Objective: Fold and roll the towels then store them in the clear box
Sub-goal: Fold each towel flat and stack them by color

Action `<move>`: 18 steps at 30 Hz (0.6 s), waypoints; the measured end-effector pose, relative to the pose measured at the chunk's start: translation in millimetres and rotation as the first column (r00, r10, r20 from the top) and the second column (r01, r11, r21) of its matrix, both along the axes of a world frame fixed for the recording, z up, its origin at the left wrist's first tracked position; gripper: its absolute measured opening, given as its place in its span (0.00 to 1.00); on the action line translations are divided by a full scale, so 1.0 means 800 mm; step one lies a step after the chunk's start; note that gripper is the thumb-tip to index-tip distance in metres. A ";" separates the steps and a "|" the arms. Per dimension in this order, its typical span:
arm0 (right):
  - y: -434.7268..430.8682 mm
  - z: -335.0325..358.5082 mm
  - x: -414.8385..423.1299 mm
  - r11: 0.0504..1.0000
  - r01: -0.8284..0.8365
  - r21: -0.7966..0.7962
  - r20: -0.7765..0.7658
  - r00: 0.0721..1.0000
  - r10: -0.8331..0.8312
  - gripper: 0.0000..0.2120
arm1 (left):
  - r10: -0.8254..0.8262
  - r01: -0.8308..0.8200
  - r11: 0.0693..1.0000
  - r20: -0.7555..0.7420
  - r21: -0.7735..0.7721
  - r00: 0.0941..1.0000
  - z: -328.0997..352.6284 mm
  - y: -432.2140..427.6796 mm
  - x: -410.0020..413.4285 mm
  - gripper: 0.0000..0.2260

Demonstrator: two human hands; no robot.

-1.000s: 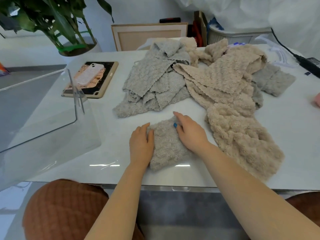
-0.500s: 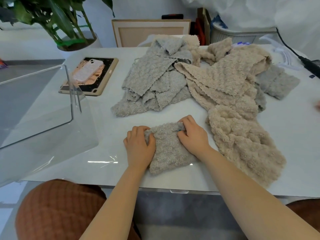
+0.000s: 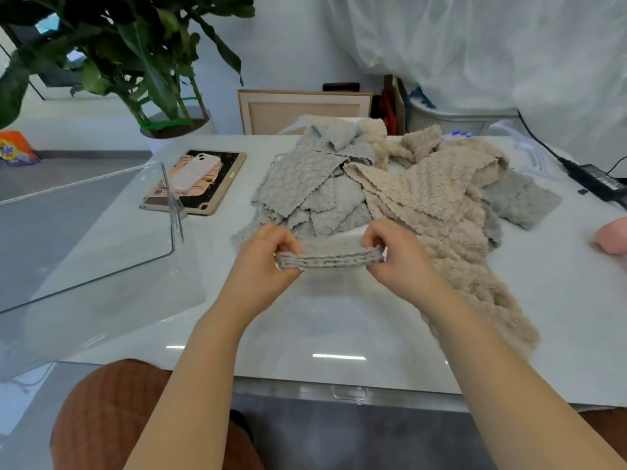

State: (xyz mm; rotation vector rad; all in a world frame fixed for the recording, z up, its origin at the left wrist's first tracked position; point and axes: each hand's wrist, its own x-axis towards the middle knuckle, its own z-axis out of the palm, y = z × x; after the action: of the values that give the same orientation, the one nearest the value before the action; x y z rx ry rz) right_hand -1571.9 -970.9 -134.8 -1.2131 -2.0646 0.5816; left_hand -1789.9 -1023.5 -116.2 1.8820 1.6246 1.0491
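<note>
- Towel [image 3: 327, 257], grey and folded, now up off the table [image 3: 339, 317], stretched edge-on just above it; pressed flat a moment ago
- Left hand [image 3: 263, 262] and right hand [image 3: 397, 256] each pinched on one end
- Fold likely done; rolling next, then clear box [image 3: 101, 259] at left

Held towel [image 3: 327, 257] grey, bobbled; towel pile [image 3: 315, 184] grey; others [image 3: 437, 195] beige, scalloped edges; table [image 3: 339, 320] white.
</note>
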 end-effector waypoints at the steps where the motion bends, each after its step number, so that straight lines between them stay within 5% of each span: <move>1: -0.002 -0.006 0.004 0.998 0.000 0.067 0.035 0.999 -0.003 0.17 | -0.021 0.021 0.999 -0.007 0.030 1.000 -0.006 -0.004 0.002 0.13; 4: -0.018 -0.041 0.009 0.998 0.012 0.064 0.219 0.975 -0.026 0.17 | -0.067 0.065 0.998 -0.126 -0.018 0.990 -0.057 -0.020 0.012 0.17; 8: -0.046 -0.073 0.020 0.947 0.044 -0.318 0.539 0.830 0.142 0.14 | -0.174 0.129 0.957 -0.158 -0.259 0.972 -0.122 -0.052 0.013 0.19; 12: -0.038 -0.020 0.020 0.847 0.153 -0.509 0.562 0.804 0.193 0.14 | -0.184 0.126 0.885 -0.088 -0.448 0.979 -0.089 -0.051 0.009 0.10; 16: -0.009 -0.008 -0.008 0.928 0.302 -0.217 0.401 0.894 -0.197 0.12 | 0.213 -0.238 0.964 -0.186 -0.119 0.959 -0.066 -0.007 0.028 0.12; 18: -0.013 -0.038 -0.021 0.951 0.278 -0.138 0.322 0.920 -0.223 0.17 | 0.256 -0.278 0.960 -0.317 -0.026 0.913 -0.086 0.006 0.048 0.18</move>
State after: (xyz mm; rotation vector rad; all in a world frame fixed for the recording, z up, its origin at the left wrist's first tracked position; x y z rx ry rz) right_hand -1588.6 -981.6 -165.3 -1.7387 -2.0858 0.4925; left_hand -1751.1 -1019.0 -184.9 1.8888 2.1195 0.8099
